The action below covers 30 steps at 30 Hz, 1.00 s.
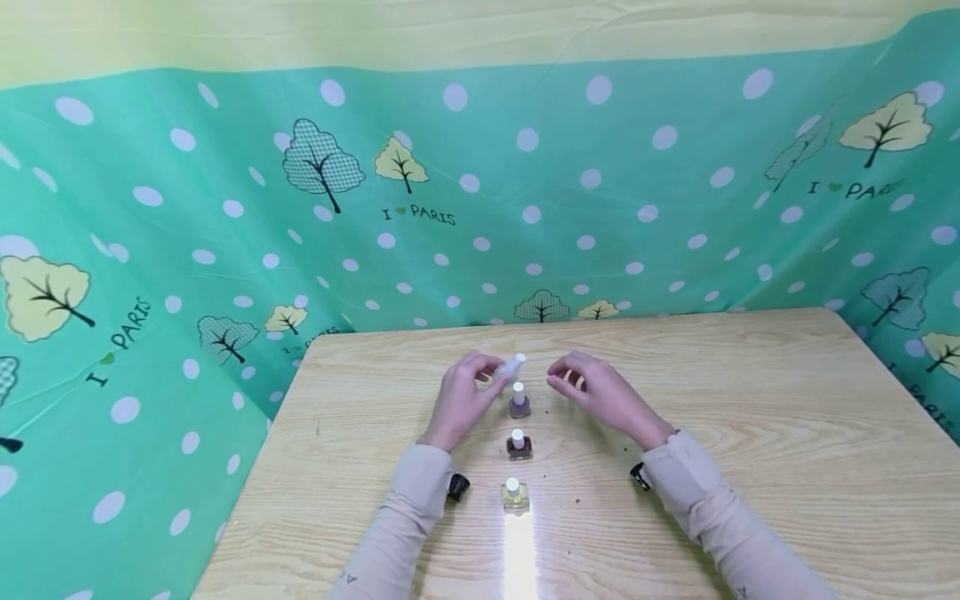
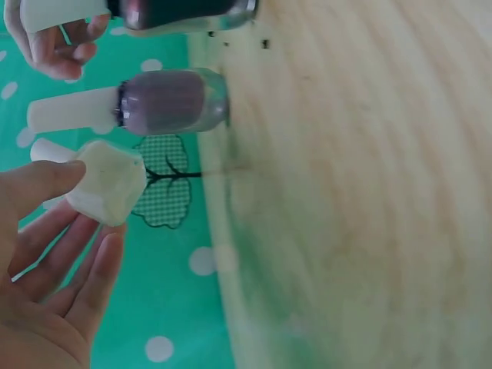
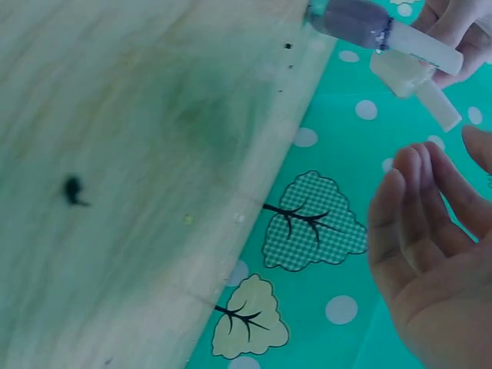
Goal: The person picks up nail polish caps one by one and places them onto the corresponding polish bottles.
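Note:
Between thumb and fingers, my left hand (image 1: 465, 396) pinches a whitish nail polish bottle (image 2: 112, 183) with a white cap. It is held tilted, the cap leaning to the right in the head view. Right beside it a greyish-purple nail polish bottle (image 1: 519, 407) stands upright on the table. My right hand (image 1: 596, 392) hovers to the right of these bottles, fingers loosely bent and holding nothing. Closer to me in the same line stand a dark nail polish bottle (image 1: 518, 448) and a pale yellow one (image 1: 514, 498), both white-capped.
The wooden table (image 1: 750, 400) reaches back to a green dotted curtain (image 1: 562, 192). Small dark specks lie on the wood near the bottles. A bright glare strip (image 1: 520, 554) runs in front of the yellow bottle. Black wrist devices (image 1: 458, 487) sit at both cuffs.

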Each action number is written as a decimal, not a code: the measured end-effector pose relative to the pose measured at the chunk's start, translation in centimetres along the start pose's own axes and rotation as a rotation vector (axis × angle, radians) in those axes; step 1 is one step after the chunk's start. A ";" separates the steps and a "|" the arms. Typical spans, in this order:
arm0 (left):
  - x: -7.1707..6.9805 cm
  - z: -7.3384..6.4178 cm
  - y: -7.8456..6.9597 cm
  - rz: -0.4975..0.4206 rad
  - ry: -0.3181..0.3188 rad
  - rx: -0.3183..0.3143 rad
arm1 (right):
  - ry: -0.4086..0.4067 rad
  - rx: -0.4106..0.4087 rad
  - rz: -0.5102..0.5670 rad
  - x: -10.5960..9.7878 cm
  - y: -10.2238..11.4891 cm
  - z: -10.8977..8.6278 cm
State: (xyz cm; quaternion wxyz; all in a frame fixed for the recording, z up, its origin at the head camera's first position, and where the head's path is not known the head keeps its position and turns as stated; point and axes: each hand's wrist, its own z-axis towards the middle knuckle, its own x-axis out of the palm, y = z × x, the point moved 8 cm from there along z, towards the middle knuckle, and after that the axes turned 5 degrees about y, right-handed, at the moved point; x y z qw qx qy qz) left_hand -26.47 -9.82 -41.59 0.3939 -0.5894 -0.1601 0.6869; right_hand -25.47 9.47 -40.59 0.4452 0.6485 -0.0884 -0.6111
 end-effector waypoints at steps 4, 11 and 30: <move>0.9 -0.1 1.1 -0.007 0.055 -0.069 | 0.047 0.027 -0.014 0.6 -0.8 -0.4; 2.0 0.0 1.7 -0.030 0.112 -0.114 | 0.062 0.023 -0.046 0.9 -1.5 -1.0; 3.4 0.0 2.4 -0.067 0.216 -0.174 | 0.108 0.037 -0.087 1.6 -2.4 -1.9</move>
